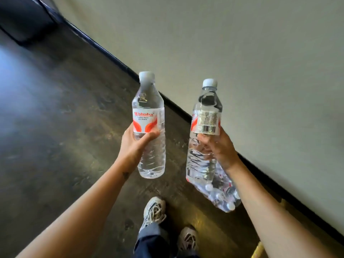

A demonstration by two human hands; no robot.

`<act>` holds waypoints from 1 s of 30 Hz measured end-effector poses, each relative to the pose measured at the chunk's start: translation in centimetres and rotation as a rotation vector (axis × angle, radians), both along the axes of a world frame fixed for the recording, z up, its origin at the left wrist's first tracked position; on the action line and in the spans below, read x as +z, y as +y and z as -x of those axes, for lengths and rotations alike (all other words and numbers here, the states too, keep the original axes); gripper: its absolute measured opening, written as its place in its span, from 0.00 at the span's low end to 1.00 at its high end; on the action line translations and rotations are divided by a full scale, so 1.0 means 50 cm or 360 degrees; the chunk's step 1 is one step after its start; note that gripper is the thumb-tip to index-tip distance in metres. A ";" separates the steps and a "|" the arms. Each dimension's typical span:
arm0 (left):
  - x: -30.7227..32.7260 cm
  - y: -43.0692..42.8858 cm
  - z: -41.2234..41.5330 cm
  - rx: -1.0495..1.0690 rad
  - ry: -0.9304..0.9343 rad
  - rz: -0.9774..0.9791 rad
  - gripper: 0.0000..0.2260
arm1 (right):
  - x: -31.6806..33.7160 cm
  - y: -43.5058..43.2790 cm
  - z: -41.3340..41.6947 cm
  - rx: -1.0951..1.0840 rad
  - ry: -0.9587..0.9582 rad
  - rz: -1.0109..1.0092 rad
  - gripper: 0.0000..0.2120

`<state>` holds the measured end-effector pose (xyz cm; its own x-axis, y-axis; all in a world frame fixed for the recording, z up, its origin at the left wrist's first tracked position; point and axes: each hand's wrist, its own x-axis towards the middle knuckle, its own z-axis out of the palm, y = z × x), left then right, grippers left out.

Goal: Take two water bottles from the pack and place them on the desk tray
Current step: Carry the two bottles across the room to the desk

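Bottles are both out of the pack already: left hand [136,144] wrapped round one bottle [149,127], right hand [218,148] closed on the other bottle [205,131], both upright. Pack [221,194] sits on the floor by the wall, near right. No tray in sight, so it's carrying next I guess.
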<state>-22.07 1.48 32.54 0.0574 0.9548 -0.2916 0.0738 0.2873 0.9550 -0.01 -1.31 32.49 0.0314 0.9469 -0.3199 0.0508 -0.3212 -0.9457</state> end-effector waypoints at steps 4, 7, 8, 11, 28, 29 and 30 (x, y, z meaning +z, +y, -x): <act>0.170 -0.014 0.148 0.0265 0.0019 -0.0118 0.28 | 0.158 0.059 0.120 0.0227 0.0047 -0.0076 0.12; 0.298 -0.028 0.267 0.0439 0.0057 -0.0231 0.28 | 0.282 0.110 0.228 0.0419 0.0081 -0.0168 0.11; 0.336 -0.035 0.306 0.0507 0.0069 -0.0268 0.27 | 0.322 0.125 0.267 0.0481 0.0104 -0.0193 0.11; 0.440 -0.062 0.420 0.0690 0.0069 -0.0346 0.27 | 0.433 0.160 0.393 0.0656 0.0158 -0.0269 0.12; 0.769 -0.052 1.042 0.1336 -0.0092 -0.0526 0.21 | 0.773 0.325 1.101 0.1233 0.0226 -0.0378 0.13; 0.770 -0.033 1.076 0.1336 -0.0093 -0.0529 0.21 | 0.773 0.349 1.137 0.1241 0.0234 -0.0379 0.13; 0.769 -0.010 1.109 0.1338 -0.0092 -0.0525 0.22 | 0.773 0.374 1.172 0.1251 0.0235 -0.0385 0.13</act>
<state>-77.53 0.96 70.99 -0.6906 0.7231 -0.0141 -0.0873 -0.0640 0.9941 -58.61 17.41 71.13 -0.6933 0.7187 -0.0538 0.0455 -0.0308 -0.9985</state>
